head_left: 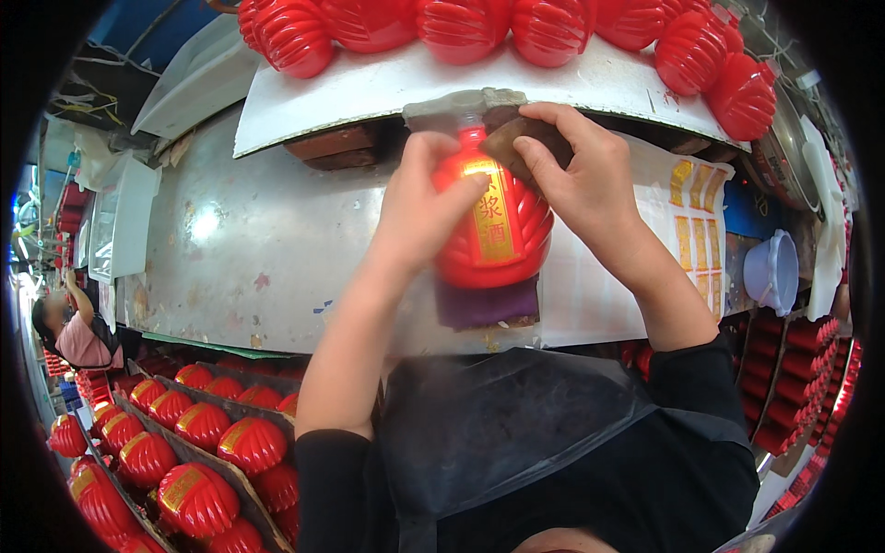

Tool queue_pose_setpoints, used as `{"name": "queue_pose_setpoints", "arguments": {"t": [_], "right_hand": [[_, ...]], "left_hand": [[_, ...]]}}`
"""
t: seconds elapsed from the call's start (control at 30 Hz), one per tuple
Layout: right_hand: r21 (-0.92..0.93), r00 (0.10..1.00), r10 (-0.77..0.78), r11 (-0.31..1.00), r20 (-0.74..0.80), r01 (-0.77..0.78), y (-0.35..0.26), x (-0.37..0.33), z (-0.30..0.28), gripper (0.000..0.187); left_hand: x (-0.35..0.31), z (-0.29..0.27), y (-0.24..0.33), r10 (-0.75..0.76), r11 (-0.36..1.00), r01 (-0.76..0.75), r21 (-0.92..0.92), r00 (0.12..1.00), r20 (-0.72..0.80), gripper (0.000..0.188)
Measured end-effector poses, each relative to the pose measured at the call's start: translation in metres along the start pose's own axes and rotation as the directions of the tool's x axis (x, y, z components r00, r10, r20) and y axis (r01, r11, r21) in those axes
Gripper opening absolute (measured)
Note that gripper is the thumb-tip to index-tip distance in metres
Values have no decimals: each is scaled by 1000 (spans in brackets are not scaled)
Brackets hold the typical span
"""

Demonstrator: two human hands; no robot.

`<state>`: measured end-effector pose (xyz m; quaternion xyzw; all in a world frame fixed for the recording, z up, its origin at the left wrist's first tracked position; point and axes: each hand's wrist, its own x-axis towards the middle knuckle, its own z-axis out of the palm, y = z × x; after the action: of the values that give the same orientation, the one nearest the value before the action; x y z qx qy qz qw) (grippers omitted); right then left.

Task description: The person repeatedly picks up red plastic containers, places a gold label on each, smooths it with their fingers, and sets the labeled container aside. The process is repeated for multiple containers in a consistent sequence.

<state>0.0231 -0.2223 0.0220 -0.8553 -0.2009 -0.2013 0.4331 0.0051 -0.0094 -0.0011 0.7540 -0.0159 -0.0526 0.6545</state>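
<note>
A glossy red ribbed bottle (498, 253) lies on its side on the metal table, its neck pointing away from me. A gold label (495, 230) is on its upward face. My left hand (426, 198) is closed round the bottle near its shoulder, with the thumb over the label's upper end. In my right hand (585, 157), a flat brown scraper-like piece (512, 150) is pinched between thumb and fingers, close to the bottle's neck. Under the bottle's near end is a dark purple cloth (489, 306). A grey rag or pad (438, 111) sits beyond the neck.
A raised white board (304, 106) at the back bears several red bottles (461, 28). A sheet of gold labels (696, 221) lies at right, near a lavender bucket (772, 272). Crates of red bottles (198, 498) stand lower left. Another person (78, 336) is at far left.
</note>
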Motion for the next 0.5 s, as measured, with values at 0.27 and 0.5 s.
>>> {"name": "queue_pose_setpoints", "arguments": {"t": [0.27, 0.5], "right_hand": [[199, 976, 217, 955, 33, -219, 1, 11, -15, 26], [37, 989, -130, 991, 74, 127, -24, 1, -26, 25]], "left_hand": [[16, 2, 22, -228, 952, 231, -202, 973, 36, 20], [-5, 9, 26, -74, 951, 76, -300, 997, 18, 14]]}}
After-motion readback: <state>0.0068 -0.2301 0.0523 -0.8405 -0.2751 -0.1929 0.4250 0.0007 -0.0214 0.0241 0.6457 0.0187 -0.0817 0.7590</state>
